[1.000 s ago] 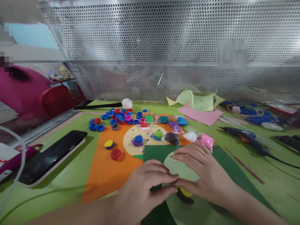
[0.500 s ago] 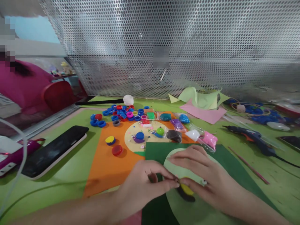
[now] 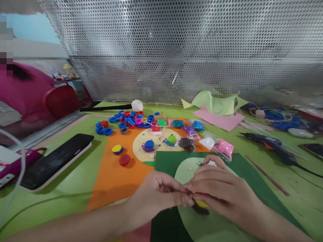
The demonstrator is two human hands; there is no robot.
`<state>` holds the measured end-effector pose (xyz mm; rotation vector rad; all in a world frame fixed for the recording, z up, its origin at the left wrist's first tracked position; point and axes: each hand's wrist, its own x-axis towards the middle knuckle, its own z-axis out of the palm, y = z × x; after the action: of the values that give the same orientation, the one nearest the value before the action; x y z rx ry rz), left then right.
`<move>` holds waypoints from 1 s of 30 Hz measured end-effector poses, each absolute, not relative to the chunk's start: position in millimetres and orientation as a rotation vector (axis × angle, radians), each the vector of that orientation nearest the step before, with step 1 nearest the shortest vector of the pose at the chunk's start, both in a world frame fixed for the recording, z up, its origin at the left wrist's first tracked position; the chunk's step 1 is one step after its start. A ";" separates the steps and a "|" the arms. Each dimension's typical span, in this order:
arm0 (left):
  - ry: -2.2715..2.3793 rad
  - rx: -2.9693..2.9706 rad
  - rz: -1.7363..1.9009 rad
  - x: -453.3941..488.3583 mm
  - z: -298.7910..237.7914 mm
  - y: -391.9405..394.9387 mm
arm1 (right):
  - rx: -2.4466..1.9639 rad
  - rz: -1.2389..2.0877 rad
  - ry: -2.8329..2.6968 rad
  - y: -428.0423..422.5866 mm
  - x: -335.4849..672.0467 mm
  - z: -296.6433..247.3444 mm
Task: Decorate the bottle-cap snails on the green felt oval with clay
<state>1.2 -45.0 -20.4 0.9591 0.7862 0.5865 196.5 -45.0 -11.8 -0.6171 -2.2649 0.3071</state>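
My left hand is closed in a pinch, its thumb and index fingertips meeting those of my right hand. The right fingers are bent and pressed together; whatever lies between the fingertips is hidden. Just below them, a dark brown strip of clay curves under a yellow cap, mostly covered by the right hand. Both rest on a light green paper shape over a dark green sheet. Small googly eyes and a pink dot show beyond the right fingers.
An orange sheet carries a cream circle with cap-and-clay snails. Several bottle caps are heaped behind. Bagged clay lies beyond my right hand. A glue gun sits right, a black phone-like device left. A perforated metal panel stands behind.
My right hand's fingers have drawn in from spread to bent, closing toward the left fingertips. The eyes and pink dot on the light green paper have become visible.
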 end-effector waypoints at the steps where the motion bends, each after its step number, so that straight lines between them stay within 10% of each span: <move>1: 0.785 0.959 0.586 1.1 -20.1 -45.4 | -0.617 0.316 -2.266 -45.3 196.5 -11.4; 30: 0.605 1.622 0.660 -8.1 -14.3 -41.3 | -0.744 0.269 -2.188 -43.4 200.5 -11.1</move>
<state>-8.1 -41.3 -14.3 1.6221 0.6050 0.6596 200.5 -43.4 -11.1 -0.7442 -2.1875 0.2689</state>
